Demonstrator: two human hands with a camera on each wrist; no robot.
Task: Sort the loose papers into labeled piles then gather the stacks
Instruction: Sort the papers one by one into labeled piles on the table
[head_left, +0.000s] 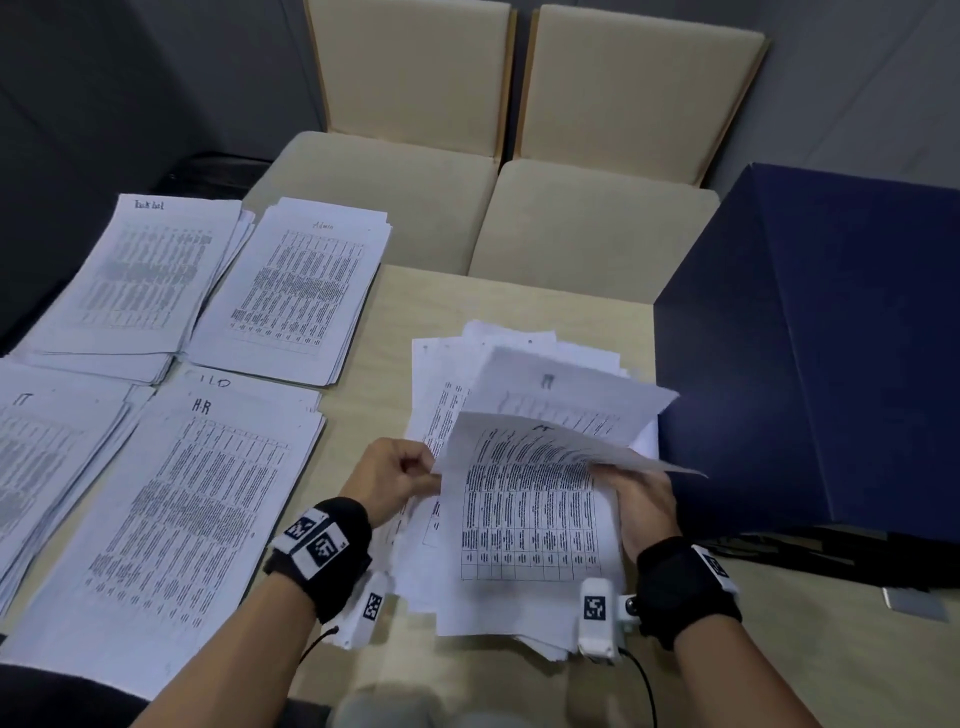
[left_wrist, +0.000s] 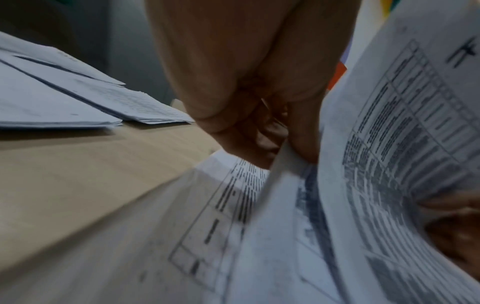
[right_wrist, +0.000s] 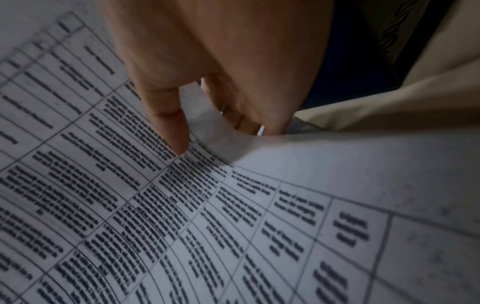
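Observation:
A loose heap of printed sheets (head_left: 519, 364) lies on the table in front of me. Its top sheet (head_left: 530, 509), a table of text marked "IT", is lifted and curled. My left hand (head_left: 400, 478) pinches that sheet's left edge (left_wrist: 280, 164) between thumb and fingers. My right hand (head_left: 639, 499) holds its right edge, thumb (right_wrist: 171, 123) on the printed face and fingers curled under the paper (right_wrist: 311, 205). Sorted piles lie to the left: "HR" (head_left: 197, 499), "IT" (head_left: 47, 457), "Admin" (head_left: 296, 291) and a far-left pile (head_left: 135, 275) with a blurred label.
A dark blue box (head_left: 810, 353) stands close on the right of the loose heap. Two beige chairs (head_left: 467, 171) sit beyond the table's far edge. Bare tabletop (head_left: 395, 301) shows between the sorted piles and the heap. A cable runs near the right front.

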